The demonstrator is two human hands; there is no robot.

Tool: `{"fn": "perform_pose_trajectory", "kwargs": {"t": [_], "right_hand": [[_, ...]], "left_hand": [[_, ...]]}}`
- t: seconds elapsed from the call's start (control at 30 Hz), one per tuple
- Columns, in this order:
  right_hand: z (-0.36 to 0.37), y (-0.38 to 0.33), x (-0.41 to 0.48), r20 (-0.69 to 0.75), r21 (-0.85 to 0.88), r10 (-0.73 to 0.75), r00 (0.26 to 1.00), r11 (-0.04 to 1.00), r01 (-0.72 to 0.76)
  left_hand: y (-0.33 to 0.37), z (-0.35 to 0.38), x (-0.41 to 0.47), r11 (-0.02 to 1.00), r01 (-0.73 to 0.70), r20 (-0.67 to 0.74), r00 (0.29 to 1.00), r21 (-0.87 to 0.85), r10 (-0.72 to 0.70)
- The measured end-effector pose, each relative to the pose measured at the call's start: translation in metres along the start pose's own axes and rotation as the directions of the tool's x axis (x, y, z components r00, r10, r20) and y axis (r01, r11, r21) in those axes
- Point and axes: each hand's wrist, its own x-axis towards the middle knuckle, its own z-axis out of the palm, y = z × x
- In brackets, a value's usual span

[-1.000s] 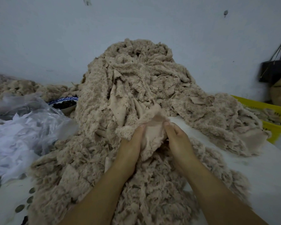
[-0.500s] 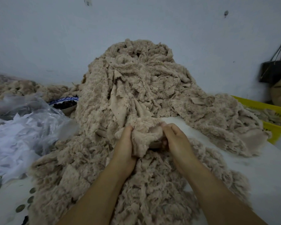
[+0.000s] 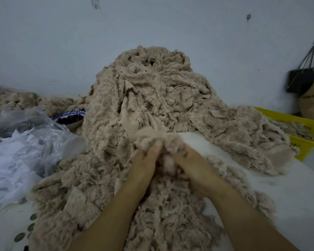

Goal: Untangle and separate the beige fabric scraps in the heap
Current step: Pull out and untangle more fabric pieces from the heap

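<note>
A tall heap of fluffy beige fabric scraps rises against the wall and spills toward me. At its foot, my left hand and my right hand sit close together, both gripping one bunched beige scrap. The scrap is crumpled between my fingers, and my fingertips are partly buried in it. Both hands are blurred. More loose scraps lie under my forearms.
Crumpled clear plastic sheeting lies at the left, with a blue-rimmed bowl behind it. A yellow crate holding scraps stands at the right, below a dark hanging bag. White table surface shows at the right.
My hands have drawn closer together and lower, bunching the scrap into a tighter wad. The flat smooth side seen a second ago is now crumpled.
</note>
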Motion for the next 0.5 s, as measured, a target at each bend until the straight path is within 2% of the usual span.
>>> {"fn": "perform_pose_trajectory", "kwargs": {"t": [0.03,0.07,0.1,0.13,0.17,0.23,0.27,0.33,0.37,0.43,0.47,0.5], "right_hand": [[-0.008,-0.004,0.004,-0.107,0.269,-0.050,0.993,0.960,0.078],[-0.015,-0.011,0.006,-0.214,0.520,-0.046,0.976,0.840,0.154],[-0.021,-0.012,0.008,-0.290,0.650,-0.020,0.957,0.730,0.213],[-0.023,-0.010,0.008,-0.327,0.667,0.019,0.945,0.713,0.217],[-0.021,-0.005,0.007,-0.326,0.579,0.048,0.944,0.799,0.160],[-0.008,0.008,0.007,-0.291,0.190,0.061,0.955,0.982,-0.005],[-0.002,0.014,0.007,-0.279,-0.042,0.033,0.960,0.998,-0.046],[0.002,0.025,0.011,-0.227,-0.419,-0.081,0.971,0.908,-0.022],[0.002,0.027,0.013,-0.210,-0.493,-0.107,0.972,0.870,-0.011],[-0.002,0.029,0.014,-0.227,-0.479,-0.090,0.970,0.877,-0.031],[-0.003,0.029,0.013,-0.245,-0.444,-0.059,0.968,0.894,-0.058],[-0.004,0.029,0.012,-0.247,-0.423,-0.029,0.969,0.903,-0.081]], "left_hand": [[0.000,-0.002,0.003,0.999,-0.013,-0.027,1.000,-0.048,0.012],[0.000,-0.003,0.005,0.996,-0.002,-0.066,0.998,-0.087,-0.003],[-0.003,-0.005,0.007,0.995,0.011,-0.109,0.994,-0.097,-0.022],[-0.005,-0.006,0.008,0.998,0.020,-0.146,0.989,-0.054,-0.028],[-0.008,-0.006,0.009,0.999,0.035,-0.168,0.985,0.038,-0.028],[-0.014,-0.007,0.010,0.973,0.023,-0.212,0.977,0.231,0.027],[-0.016,-0.008,0.011,0.947,-0.006,-0.239,0.967,0.323,0.088],[-0.017,-0.012,0.014,0.858,-0.007,-0.259,0.952,0.513,0.163],[-0.017,-0.014,0.015,0.794,0.042,-0.253,0.957,0.607,0.142],[-0.018,-0.015,0.015,0.664,0.143,-0.228,0.973,0.734,0.043],[-0.019,-0.015,0.015,0.664,0.140,-0.219,0.975,0.734,0.037],[-0.017,-0.014,0.014,0.718,0.097,-0.205,0.977,0.690,0.065]]}}
